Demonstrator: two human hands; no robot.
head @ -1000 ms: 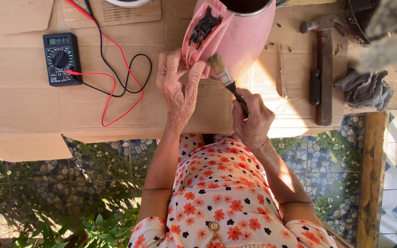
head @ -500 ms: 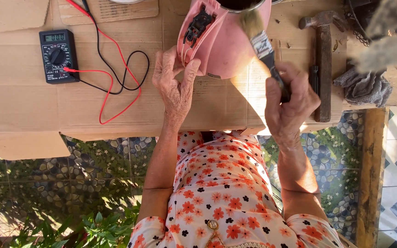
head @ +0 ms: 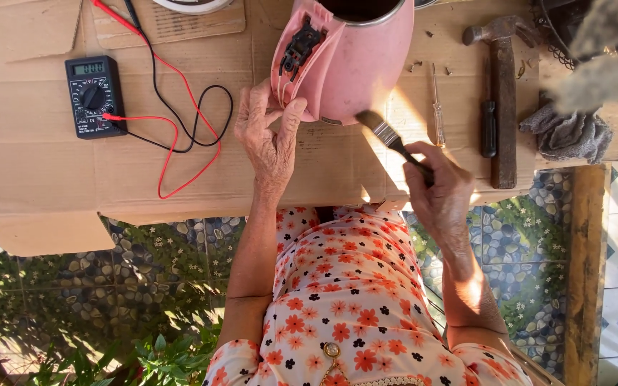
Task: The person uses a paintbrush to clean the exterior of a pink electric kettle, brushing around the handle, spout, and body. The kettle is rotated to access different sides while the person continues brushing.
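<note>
Left hand grip clamped on pink plastic kettle body, steadying it on cardboard-covered counter; right hand clenched around small black-handled paintbrush, bristles at kettle base.

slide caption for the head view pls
Left hand steadies pink plastic kettle; right hand holds a small paintbrush beside it.

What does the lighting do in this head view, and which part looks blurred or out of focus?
Head view: hard sunlight from the right, bright on the right hand holding the dark-bristled paintbrush; sharp shadows on the brown cardboard sheet; the pink plastic kettle body, gripped by the left hand, is crisp; a grey fuzzy shape at top right is blurred.
</note>
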